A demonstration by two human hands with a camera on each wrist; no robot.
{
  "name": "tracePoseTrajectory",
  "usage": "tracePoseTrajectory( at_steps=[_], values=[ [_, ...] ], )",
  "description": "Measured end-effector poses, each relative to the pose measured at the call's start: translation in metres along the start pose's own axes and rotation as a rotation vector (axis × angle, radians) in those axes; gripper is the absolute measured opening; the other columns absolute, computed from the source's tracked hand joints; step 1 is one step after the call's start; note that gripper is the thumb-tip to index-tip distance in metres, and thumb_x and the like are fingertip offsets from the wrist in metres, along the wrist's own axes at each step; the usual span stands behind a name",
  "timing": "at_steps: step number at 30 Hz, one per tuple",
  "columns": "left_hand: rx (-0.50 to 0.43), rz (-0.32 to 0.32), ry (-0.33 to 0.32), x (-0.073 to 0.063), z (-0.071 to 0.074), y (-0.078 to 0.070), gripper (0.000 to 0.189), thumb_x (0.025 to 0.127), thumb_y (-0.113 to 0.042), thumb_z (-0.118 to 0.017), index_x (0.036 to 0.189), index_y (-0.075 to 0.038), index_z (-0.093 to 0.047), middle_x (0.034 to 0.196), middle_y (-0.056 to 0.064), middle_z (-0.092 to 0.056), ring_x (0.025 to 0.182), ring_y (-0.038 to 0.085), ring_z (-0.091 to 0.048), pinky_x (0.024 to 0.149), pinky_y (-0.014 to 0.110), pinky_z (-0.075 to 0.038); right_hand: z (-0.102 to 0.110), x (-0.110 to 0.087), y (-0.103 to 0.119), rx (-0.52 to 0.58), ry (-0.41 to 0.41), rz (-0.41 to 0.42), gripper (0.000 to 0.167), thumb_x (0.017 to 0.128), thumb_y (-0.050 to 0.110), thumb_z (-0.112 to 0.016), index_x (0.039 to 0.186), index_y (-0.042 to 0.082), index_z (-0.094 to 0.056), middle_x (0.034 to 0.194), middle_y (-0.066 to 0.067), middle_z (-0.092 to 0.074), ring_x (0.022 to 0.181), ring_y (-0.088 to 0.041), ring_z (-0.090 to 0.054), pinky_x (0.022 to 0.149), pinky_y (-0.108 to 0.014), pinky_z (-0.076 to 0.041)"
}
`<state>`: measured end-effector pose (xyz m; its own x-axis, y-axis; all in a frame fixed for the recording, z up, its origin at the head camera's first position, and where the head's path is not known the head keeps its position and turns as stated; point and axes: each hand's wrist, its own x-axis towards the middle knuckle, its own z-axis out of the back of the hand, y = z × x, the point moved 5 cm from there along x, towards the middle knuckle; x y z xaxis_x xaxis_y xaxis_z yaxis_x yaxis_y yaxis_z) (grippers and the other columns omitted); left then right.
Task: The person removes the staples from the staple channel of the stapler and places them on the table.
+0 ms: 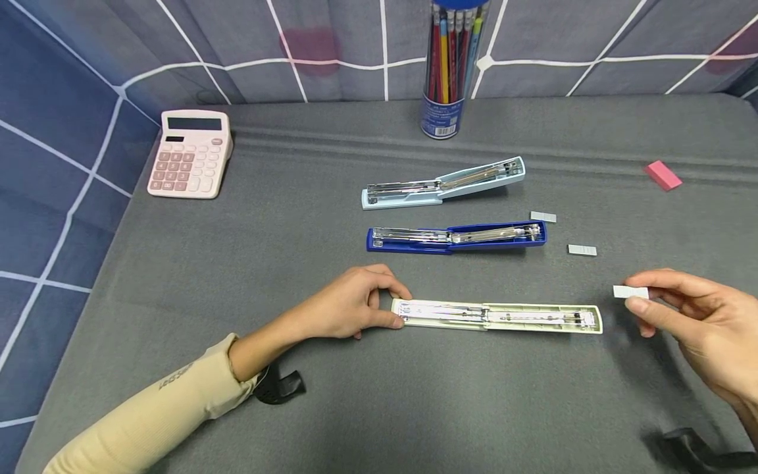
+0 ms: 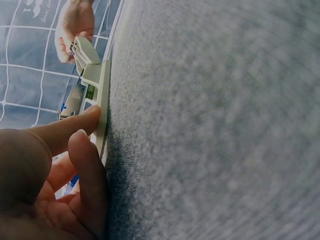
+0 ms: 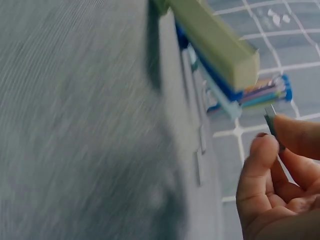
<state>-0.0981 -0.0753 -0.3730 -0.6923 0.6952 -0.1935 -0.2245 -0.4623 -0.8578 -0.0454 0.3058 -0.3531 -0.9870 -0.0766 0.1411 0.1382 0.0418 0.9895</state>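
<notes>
A pale green stapler [image 1: 497, 316] lies opened out flat, its metal tracks facing up. My left hand [image 1: 358, 303] grips the left end of its base between thumb and fingers. Off the stapler's right end, my right hand [image 1: 699, 322] pinches a small strip of staples [image 1: 630, 291] between thumb and fingertips. In the right wrist view the staple strip [image 3: 270, 120] stands out from the fingertips, near the raised end of the pale green stapler [image 3: 220, 45]. Seen from the left wrist, the thumb presses against the stapler base [image 2: 102, 105].
Behind lie an opened dark blue stapler [image 1: 456, 237] and an opened light blue stapler [image 1: 444, 186]. Two staple strips [image 1: 543, 216] [image 1: 582, 250] rest to their right. Farther off are a pink eraser-like block [image 1: 663, 175], a pencil tub [image 1: 442, 118] and a calculator [image 1: 192, 155].
</notes>
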Motion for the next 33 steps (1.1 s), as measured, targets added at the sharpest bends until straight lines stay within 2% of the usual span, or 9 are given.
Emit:
tracePoseTrajectory(
  at_steps=[6,10,14,17,24,28,33],
  values=[
    [0.000,0.001,0.001,0.000,-0.001,-0.001,0.026,0.083,-0.013,-0.082,0.107,-0.012,-0.073,0.097,-0.003,-0.061,0.044,0.010,-0.050,0.036,0.028,-0.047,0.017,-0.002,-0.013,-0.361,-0.046,-0.147,0.027,0.084,-0.024,-0.061,0.103,-0.007,-0.069,0.084,0.001,-0.068,0.059,-0.011,-0.057,0.052,-0.022,-0.043],
    [-0.009,0.008,0.004,0.000,-0.002,-0.001,0.026,0.082,-0.012,-0.082,0.107,-0.012,-0.073,0.098,-0.003,-0.061,0.045,0.010,-0.050,0.034,0.029,-0.047,0.023,0.001,-0.017,-0.504,-0.053,-0.214,0.024,0.084,-0.017,-0.067,0.101,-0.002,-0.072,0.083,0.006,-0.069,0.063,-0.009,-0.057,0.053,-0.020,-0.044],
    [-0.012,0.015,0.008,0.000,-0.002,-0.001,0.026,0.082,-0.012,-0.082,0.107,-0.012,-0.073,0.098,-0.003,-0.061,0.045,0.010,-0.050,0.034,0.029,-0.047,0.026,0.004,-0.022,-0.584,-0.016,-0.253,0.022,0.085,-0.009,-0.071,0.101,0.006,-0.074,0.087,0.012,-0.067,0.066,-0.005,-0.059,0.053,-0.017,-0.043],
    [-0.020,0.018,0.010,0.000,-0.002,-0.001,0.026,0.082,-0.011,-0.082,0.107,-0.011,-0.073,0.098,-0.003,-0.061,0.045,0.010,-0.050,0.034,0.030,-0.048,0.026,0.005,-0.024,-0.631,0.020,-0.247,0.021,0.087,-0.005,-0.072,0.102,0.010,-0.073,0.087,0.014,-0.065,0.064,-0.004,-0.058,0.052,-0.017,-0.041],
    [-0.020,0.029,0.007,0.000,0.000,-0.001,0.027,0.083,-0.011,-0.082,0.108,-0.011,-0.073,0.098,-0.003,-0.061,0.045,0.011,-0.051,0.034,0.030,-0.048,0.024,0.012,-0.024,-0.711,0.018,-0.221,0.018,0.087,0.000,-0.073,0.101,0.012,-0.074,0.089,0.017,-0.062,0.062,-0.003,-0.056,0.050,-0.014,-0.044],
    [-0.017,0.029,0.006,0.001,0.000,-0.001,0.026,0.082,-0.011,-0.082,0.107,-0.011,-0.073,0.098,-0.003,-0.061,0.045,0.011,-0.050,0.034,0.030,-0.049,0.022,0.014,-0.024,-0.787,0.024,-0.164,0.018,0.085,-0.003,-0.074,0.097,0.010,-0.074,0.087,0.017,-0.060,0.062,-0.001,-0.053,0.049,-0.014,-0.041],
    [-0.022,0.031,0.002,0.000,0.000,0.000,0.026,0.083,-0.010,-0.082,0.107,-0.011,-0.073,0.098,-0.002,-0.060,0.045,0.011,-0.050,0.034,0.030,-0.048,0.018,0.017,-0.020,-0.887,0.015,-0.100,0.020,0.079,-0.006,-0.077,0.092,0.009,-0.076,0.080,0.017,-0.057,0.067,0.005,-0.048,0.054,-0.010,-0.037]
  ],
)
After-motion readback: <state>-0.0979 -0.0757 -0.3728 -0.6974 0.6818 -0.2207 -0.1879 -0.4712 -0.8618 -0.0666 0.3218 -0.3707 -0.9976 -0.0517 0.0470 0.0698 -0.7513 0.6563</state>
